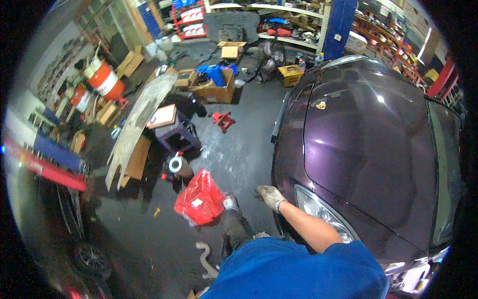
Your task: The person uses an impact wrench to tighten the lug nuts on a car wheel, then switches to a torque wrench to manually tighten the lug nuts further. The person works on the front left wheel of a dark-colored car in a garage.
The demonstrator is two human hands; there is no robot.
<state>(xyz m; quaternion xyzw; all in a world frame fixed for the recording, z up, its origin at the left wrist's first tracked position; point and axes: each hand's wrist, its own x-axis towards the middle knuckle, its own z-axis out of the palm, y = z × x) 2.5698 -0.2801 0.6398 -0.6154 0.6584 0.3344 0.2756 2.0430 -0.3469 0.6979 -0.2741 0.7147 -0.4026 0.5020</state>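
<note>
No text is reading clearly. Small gold crest point(321, 105) is sitting on dark hood point(368, 129); white label point(197, 202) is showing on red bag point(211, 187); pale tag point(337, 37) is standing on blue post point(343, 20); red marks are showing on white packs point(191, 14).

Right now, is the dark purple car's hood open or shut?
It looks shut: the hood shows only a thin seam along its edge, and no engine parts are visible.

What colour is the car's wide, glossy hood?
The wide, glossy hood is dark purple, near-black in places; best seen in the head view.
</note>
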